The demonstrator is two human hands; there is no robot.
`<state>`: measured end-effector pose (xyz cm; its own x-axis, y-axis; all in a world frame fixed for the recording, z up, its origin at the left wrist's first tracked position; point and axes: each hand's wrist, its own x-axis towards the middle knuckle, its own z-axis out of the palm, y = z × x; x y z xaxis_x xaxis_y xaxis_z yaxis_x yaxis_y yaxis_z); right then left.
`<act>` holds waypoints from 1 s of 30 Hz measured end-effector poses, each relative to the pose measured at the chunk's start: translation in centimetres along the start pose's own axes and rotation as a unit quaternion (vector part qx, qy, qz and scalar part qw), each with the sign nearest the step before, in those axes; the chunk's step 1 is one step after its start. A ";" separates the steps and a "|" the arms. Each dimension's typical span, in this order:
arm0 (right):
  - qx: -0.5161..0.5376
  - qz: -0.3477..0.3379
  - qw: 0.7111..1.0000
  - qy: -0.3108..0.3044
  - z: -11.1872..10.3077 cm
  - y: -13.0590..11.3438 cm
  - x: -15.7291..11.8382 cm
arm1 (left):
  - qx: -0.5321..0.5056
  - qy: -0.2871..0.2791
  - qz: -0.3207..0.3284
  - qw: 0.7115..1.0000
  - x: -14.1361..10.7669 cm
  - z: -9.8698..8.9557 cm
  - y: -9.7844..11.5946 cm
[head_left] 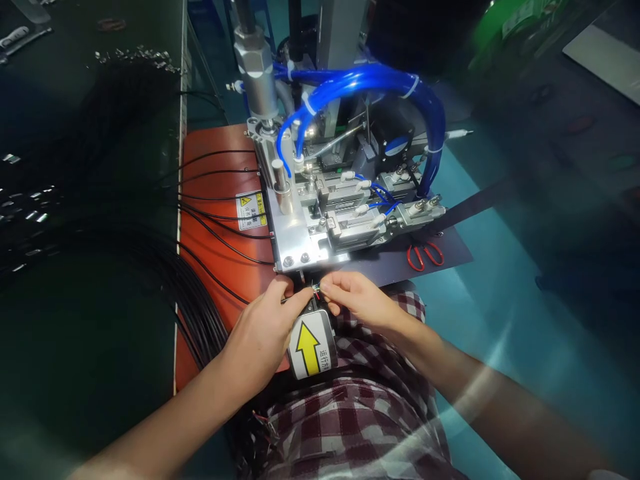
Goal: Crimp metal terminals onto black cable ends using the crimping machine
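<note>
My left hand (263, 330) is closed on a black cable (215, 277) that runs in from the left over the orange mat. Thin coloured wires (316, 291), a red one among them, show between my two hands. The fingertips of my right hand (353, 297) are pinched together on these wires; their exact ends are too small to make out. Both hands are at the front edge of a metal machine (285, 233) with clamps and blue air hoses (370, 79). Just below the fingers is a white label with a yellow arrow (307, 350).
Several black cables (215, 217) run from the left into the machine's side, across the orange mat (210, 147). A thick cable bundle (195, 300) hangs over the dark table's edge. Red-handled scissors (424, 256) lie right of the machine. A checked garment (350, 420) covers my lap.
</note>
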<state>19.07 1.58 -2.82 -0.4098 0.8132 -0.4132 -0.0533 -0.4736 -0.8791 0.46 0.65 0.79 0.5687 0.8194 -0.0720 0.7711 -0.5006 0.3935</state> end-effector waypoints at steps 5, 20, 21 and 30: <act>-0.007 -0.018 1.000 0.006 0.0 0.1 0.0 | -0.002 0.006 0.002 1.000 -0.1 0.0 0.0; -0.078 -0.055 0.992 0.086 0.2 0.5 -0.5 | -0.047 0.020 0.002 0.999 0.0 0.0 0.0; -0.086 -0.055 0.990 0.093 0.2 0.5 -0.4 | -0.049 0.018 -0.002 0.999 0.0 0.0 0.0; -0.083 -0.060 0.988 0.114 0.8 0.6 -0.2 | -0.036 0.036 0.026 0.998 -0.1 0.2 -0.2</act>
<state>18.34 0.90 -3.04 -0.1918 0.9241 -0.3305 0.0689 -0.3232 -0.9438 0.33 0.60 0.55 0.5832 0.8122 0.0144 0.7176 -0.5233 0.4596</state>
